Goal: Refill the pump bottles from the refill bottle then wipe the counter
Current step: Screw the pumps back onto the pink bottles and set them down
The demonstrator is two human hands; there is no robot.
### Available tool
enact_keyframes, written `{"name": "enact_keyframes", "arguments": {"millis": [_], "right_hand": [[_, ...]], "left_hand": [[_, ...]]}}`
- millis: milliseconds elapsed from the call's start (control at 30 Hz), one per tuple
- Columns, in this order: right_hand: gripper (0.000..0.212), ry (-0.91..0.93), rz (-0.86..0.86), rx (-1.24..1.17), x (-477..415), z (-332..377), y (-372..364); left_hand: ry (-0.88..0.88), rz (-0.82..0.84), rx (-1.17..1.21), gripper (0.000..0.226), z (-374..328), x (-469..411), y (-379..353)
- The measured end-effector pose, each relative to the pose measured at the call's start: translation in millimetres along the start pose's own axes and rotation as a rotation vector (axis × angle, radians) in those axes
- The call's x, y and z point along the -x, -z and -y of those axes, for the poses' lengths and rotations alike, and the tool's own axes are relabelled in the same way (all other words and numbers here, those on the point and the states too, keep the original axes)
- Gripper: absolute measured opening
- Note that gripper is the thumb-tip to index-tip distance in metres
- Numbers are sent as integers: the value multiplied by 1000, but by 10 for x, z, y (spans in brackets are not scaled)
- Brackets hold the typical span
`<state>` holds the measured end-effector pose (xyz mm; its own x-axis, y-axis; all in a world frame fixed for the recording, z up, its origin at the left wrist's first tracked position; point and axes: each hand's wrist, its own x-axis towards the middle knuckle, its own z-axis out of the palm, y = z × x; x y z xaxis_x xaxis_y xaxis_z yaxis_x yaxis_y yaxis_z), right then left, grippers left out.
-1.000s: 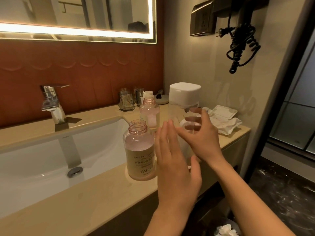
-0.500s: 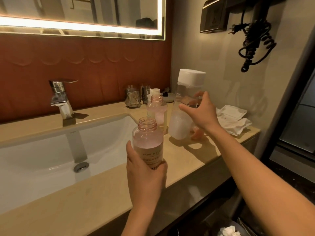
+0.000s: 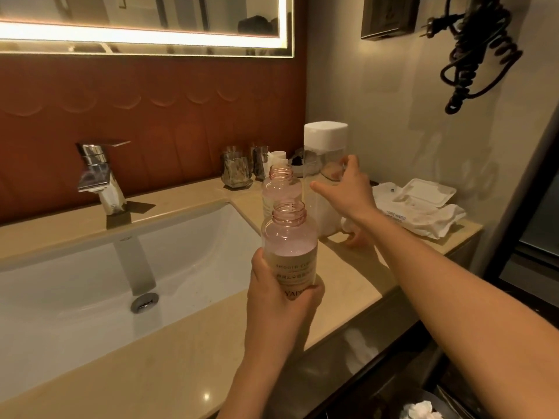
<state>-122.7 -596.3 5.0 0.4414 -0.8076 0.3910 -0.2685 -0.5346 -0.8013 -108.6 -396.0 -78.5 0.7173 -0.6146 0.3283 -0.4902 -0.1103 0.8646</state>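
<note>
I look down on a beige stone counter [image 3: 181,373] with a white sink [image 3: 75,282] sunk into it at 9 o'clock and a chrome tap [image 3: 99,173] at 10 o'clock. Behind them runs a red wall panel [image 3: 151,116] under a lit mirror [image 3: 136,10]. Two glasses [image 3: 237,170] stand at the back near 12 o'clock. A pack of wipes [image 3: 423,204] lies open at 3 o'clock, and a coiled black cord [image 3: 475,49] hangs on the pale side wall at 1 o'clock. My left hand [image 3: 278,303] is wrapped round the lower half of the near pink bottle [image 3: 289,234], which is upright at centre with its neck open and pink liquid in it. Its base is hidden, so I cannot tell whether it stands on the counter. The second pink bottle [image 3: 281,189] stands just behind it, also uncapped. My right hand [image 3: 348,192], at 2 o'clock, has thumb and fingers curled round the clear refill bottle [image 3: 325,134] below its white cap. A second ago both hands hung flat and empty in front of the bottles. Half a second ago the refill bottle leaned in my right hand, and now it is upright.
</note>
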Motion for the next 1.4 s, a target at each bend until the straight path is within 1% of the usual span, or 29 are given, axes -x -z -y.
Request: {"name": "enact_keyframes", "arguments": {"millis": [233, 367, 467, 533, 600, 667, 733, 800, 900, 967, 1067, 1233, 1300, 1400], "right_hand": [[68, -6, -5, -8, -48, -15, -90], [71, -38, 84, 6, -50, 30, -14], [63, -23, 125, 53, -33, 32, 166], [55, 5, 121, 160, -11, -20, 287], [43, 6, 106, 357, 26, -100, 394], [40, -15, 119, 580, 69, -174, 443], [40, -12, 148, 736, 124, -205, 428], [40, 13, 148, 816, 151, -226, 375], [36, -1, 153, 892, 129, -262, 283], [42, -34, 177, 938, 114, -281, 229], [51, -106, 197, 951, 108, -342, 165], [44, -175, 176, 884, 101, -449, 125], [39, -206, 160, 806, 95, -446, 134], [36, -260, 99, 609, 80, -404, 206]], "left_hand": [[11, 23, 59, 87, -30, 18, 23], [-1, 18, 59, 88, -1, 15, 28], [-4, 22, 69, 87, 3, 15, 26], [-12, 22, 84, 85, 3, 9, 35], [-18, 22, 81, 81, 12, 9, 32], [-17, 20, 79, 79, 8, 16, 28], [-21, 20, 74, 81, 8, 23, 27], [-18, 26, 69, 84, 6, 31, 35], [-18, 26, 60, 87, 8, 32, 34], [-17, 27, 61, 88, -2, 35, 32], [-2, 34, 75, 87, -28, 35, 43], [-4, 28, 87, 88, -43, 32, 51], [-4, 27, 92, 88, -46, 34, 46], [-5, 19, 95, 88, -37, 35, 45]]}}
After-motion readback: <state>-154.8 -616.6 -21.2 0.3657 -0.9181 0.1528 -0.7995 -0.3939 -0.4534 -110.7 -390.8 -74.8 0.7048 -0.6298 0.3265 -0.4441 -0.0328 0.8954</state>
